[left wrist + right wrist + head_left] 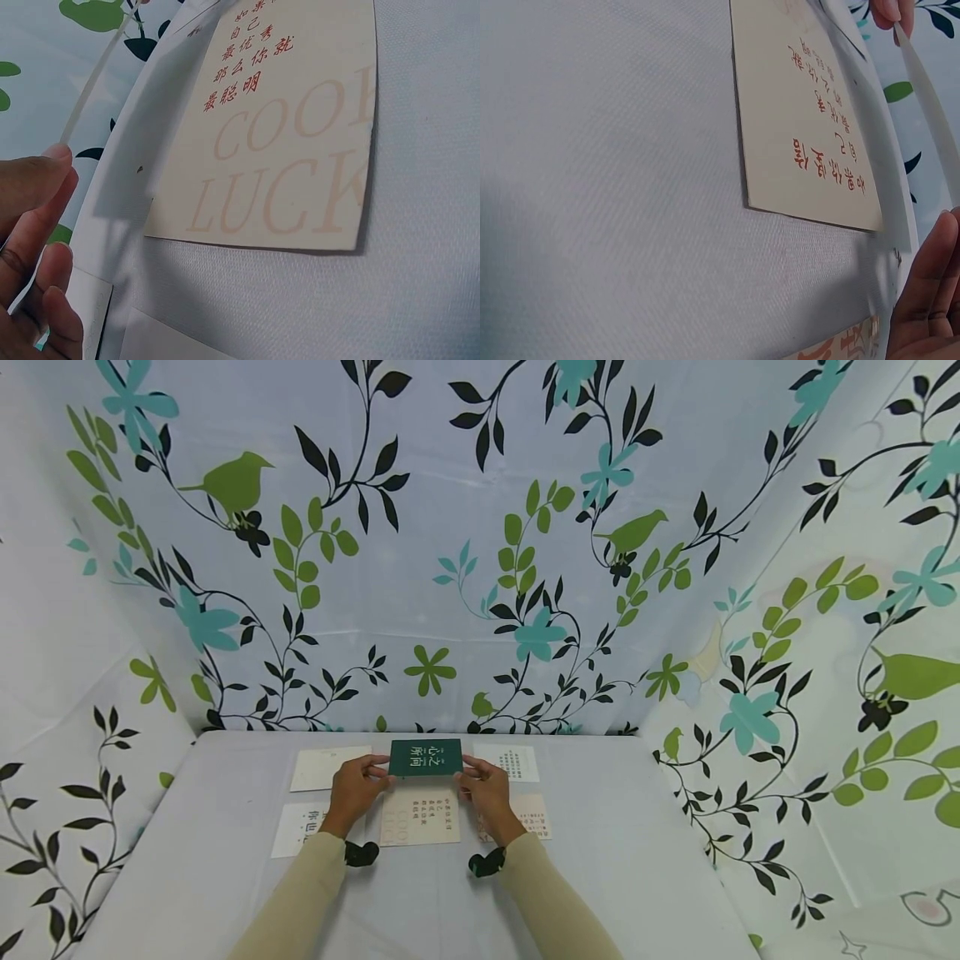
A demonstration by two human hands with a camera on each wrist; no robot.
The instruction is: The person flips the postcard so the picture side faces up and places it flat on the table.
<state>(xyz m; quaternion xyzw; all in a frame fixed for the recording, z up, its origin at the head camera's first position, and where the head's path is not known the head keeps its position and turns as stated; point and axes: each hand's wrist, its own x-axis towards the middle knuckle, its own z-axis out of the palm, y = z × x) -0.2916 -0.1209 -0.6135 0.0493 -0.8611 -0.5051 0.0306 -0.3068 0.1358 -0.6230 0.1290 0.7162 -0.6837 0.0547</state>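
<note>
A dark green card (426, 758) with light Chinese characters is held up off the table by both hands. My left hand (354, 795) pinches its left end between thumb and fingers, and my right hand (489, 793) pinches the right end. Seen from the left wrist, the held card is a thin pale edge (97, 82) rising from the fingertips of the left hand (37, 240). The right wrist view shows the right hand (928, 296) at one end. Below lies a cream card (420, 818) with red characters and large faint letters (285, 157).
Pale printed cards lie on both sides: an upper left card (315, 770), a lower left card (291, 833), an upper right card (525, 763) and a lower right card (536, 818). A white cloth (622, 860) covers the table. Behind hangs a leaf-patterned curtain (450, 485).
</note>
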